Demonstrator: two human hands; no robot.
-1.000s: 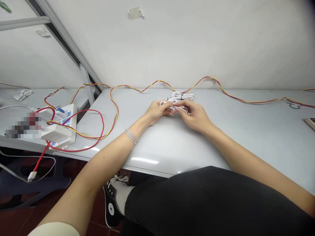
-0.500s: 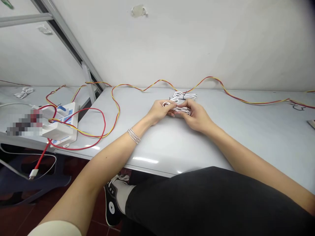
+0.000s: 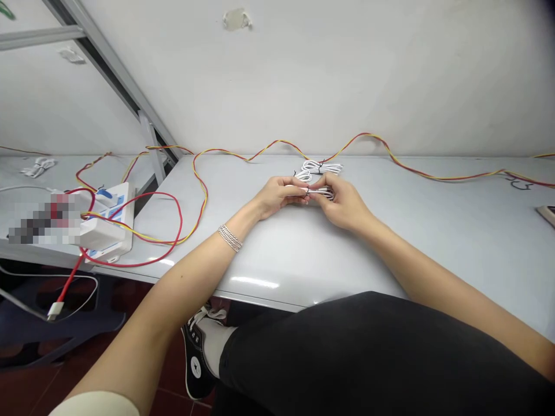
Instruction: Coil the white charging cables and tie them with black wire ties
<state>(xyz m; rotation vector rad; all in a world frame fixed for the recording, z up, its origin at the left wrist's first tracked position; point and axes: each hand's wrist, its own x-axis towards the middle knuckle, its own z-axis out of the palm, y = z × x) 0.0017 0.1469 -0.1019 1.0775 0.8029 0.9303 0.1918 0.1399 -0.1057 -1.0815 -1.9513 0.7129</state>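
Observation:
My left hand [image 3: 277,196] and my right hand [image 3: 340,202] meet above the white table [image 3: 303,268], their fingertips pinching a small bundle of white cable [image 3: 321,193]. Much of that bundle is hidden by my fingers. Just beyond my hands lies a coiled white cable [image 3: 318,168] bound with a black tie, close to but apart from my fingers. A silver bracelet [image 3: 230,238] circles my left wrist.
A red-and-yellow twin wire [image 3: 433,176] snakes along the table's back edge and loops around a white power strip [image 3: 117,222] at left. A red cable [image 3: 69,281] hangs over the front edge. A metal frame [image 3: 117,75] rises at upper left.
My hands have closed in on the white cable, and its loop on the left has drawn into a tighter, flatter bundle. The view has shifted slightly.

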